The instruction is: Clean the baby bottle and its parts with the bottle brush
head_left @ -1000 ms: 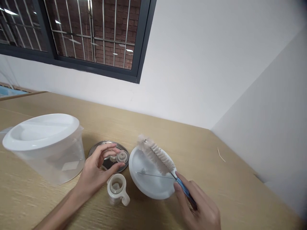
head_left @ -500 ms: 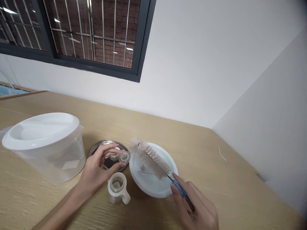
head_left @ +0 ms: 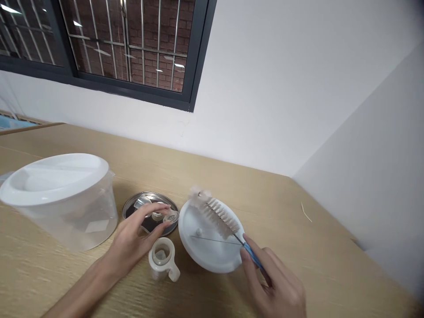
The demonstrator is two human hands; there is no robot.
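Observation:
My left hand (head_left: 137,236) pinches a small clear round cap (head_left: 171,216) between thumb and fingers, just above a shiny metal disc (head_left: 149,213). My right hand (head_left: 276,287) grips the blue handle of a white bottle brush (head_left: 217,213). Its bristles lie over a white plastic lid (head_left: 212,247) that rests on the wooden table. A small white cup-like part with a handle (head_left: 162,260) stands right below my left hand.
A large clear plastic container with a white lid (head_left: 59,198) stands at the left on the wooden table (head_left: 298,247). White walls meet in a corner at the right. A barred window is above. A thin light sliver (head_left: 305,213) lies near the right wall.
The brush swung left toward the cap, then back to the right over the white lid. My left hand stayed over the metal disc with the cap.

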